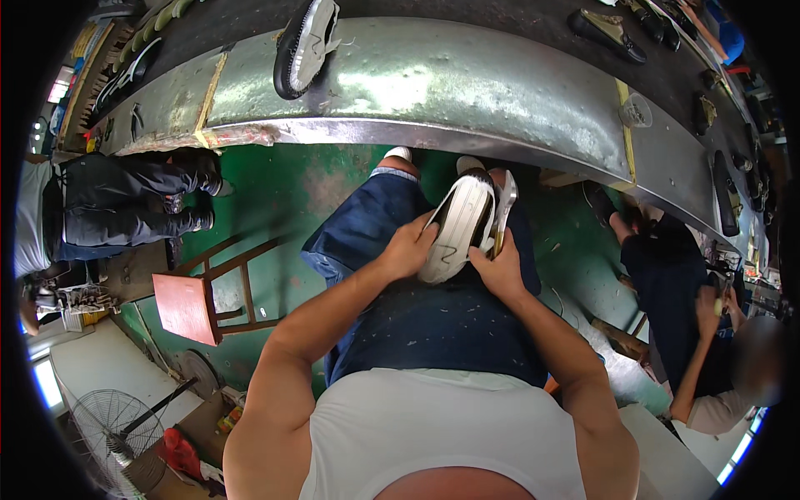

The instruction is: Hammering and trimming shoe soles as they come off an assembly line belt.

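Over my lap a shoe [460, 223] lies bottom up, its pale sole side showing a dark scrawled mark near the end closest to me. My left hand [410, 247] grips its left edge, thumb against the side. On the opposite edge my right hand [500, 268] is closed round a silvery metal tool [507, 193] with a yellowish handle; its exact kind is unclear. The tool's bright head stands alongside the shoe's right rim, and my right thumb rests by the sole. Whether the tool touches the rim cannot be made out.
A metal-faced bench [400, 75] curves ahead, with another upturned shoe [307, 52] at its edge and a clear cup [636, 111] to the right. A stool [185, 308] and a fan [117, 433] are left. People sit or stand on both sides; one co-worker [667, 283] is close right.
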Available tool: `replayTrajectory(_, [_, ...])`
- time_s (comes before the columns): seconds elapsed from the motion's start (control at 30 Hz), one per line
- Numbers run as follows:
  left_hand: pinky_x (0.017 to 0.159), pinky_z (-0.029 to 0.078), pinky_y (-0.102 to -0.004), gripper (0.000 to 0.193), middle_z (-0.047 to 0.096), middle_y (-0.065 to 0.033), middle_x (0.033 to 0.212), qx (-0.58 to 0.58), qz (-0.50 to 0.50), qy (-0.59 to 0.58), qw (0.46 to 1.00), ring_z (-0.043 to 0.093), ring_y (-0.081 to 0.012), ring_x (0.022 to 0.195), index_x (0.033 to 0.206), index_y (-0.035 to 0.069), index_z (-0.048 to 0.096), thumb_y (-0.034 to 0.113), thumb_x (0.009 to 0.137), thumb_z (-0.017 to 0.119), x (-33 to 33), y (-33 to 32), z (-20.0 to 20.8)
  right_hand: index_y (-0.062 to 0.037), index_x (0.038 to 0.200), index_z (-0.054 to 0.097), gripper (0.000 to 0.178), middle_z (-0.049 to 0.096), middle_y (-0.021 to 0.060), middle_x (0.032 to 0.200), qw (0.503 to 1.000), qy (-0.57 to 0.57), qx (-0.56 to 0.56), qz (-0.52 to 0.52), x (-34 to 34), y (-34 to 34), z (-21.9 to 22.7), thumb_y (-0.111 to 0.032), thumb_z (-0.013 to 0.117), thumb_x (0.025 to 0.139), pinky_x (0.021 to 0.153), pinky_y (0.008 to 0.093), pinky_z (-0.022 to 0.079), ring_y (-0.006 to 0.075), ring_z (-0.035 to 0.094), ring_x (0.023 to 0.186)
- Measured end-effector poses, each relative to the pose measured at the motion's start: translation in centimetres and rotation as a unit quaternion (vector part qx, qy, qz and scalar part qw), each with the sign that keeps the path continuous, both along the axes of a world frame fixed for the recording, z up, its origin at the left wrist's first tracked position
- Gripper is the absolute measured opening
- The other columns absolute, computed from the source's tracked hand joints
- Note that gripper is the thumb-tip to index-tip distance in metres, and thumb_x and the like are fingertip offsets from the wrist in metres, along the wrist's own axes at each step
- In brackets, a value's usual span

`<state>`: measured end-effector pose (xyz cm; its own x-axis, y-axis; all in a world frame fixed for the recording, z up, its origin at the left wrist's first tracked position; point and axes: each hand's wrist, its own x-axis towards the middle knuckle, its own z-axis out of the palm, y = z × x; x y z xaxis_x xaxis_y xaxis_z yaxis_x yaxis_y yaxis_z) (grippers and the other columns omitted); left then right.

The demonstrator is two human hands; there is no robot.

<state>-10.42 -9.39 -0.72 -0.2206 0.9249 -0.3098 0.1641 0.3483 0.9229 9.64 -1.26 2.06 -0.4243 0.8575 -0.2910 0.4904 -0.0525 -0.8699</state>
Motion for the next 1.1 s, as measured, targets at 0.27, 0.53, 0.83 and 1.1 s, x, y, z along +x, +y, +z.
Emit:
replayTrajectory(0.27, [0.088,0.05,-0.0363,0.037,0.069,-0.0128,0.107,-0.12,-0.037,-0.106,0.986,0.063,-0.0202,0.098,0.125,-0.001,0.06,0.026,0.104,0.047,-1.1,0.6,-0.9,0.0034,0.116,0.052,0.048,0.066,0.0234,0.107,0.992,-0.033,-0.065,0.099,0.7,2.7,-1.4,-0.014,0.066,0.074,0.092,0.0409,0.05,0.0376,0.066,0.103])
replayTrajectory(0.53, [0.11,0.04,-0.0355,0.073,0.051,-0.0192,0.142,-0.098,-0.068,-0.092,0.989,0.05,-0.0269,0.131,0.148,-0.003,0.037,0.029,0.091,0.071,0.3,-1.4,-2.7,0.0013,0.117,0.057,0.038,0.069,0.0189,0.1,0.972,-0.096,-0.073,0.203,6.4,3.2,3.4,-0.024,0.064,0.089,0.082,0.0412,0.051,0.0356,0.068,0.091])
replayTrajectory(0.83, [0.112,0.039,-0.0366,0.101,0.05,-0.0285,0.142,-0.079,-0.055,0.034,0.995,0.051,-0.0362,0.133,0.15,-0.008,0.026,0.029,0.076,0.083,2.8,-1.9,-0.9,0.0015,0.131,0.055,0.047,0.064,0.0249,0.109,0.883,-0.204,0.168,0.388,6.4,4.0,4.2,-0.018,0.063,0.088,0.084,0.0481,0.053,0.0394,0.064,0.101])
replayTrajectory(1.1, [0.115,0.035,-0.0382,0.092,0.032,-0.0226,0.158,-0.043,0.014,-0.135,0.99,0.039,-0.032,0.143,0.154,-0.009,0.017,0.03,0.09,0.07,3.4,-2.7,-3.8,0.0067,0.106,0.066,0.03,0.068,0.0241,0.09,0.729,-0.402,0.088,0.547,-0.4,5.2,11.0,-0.016,0.063,0.087,0.078,0.0465,0.055,0.0371,0.069,0.088])
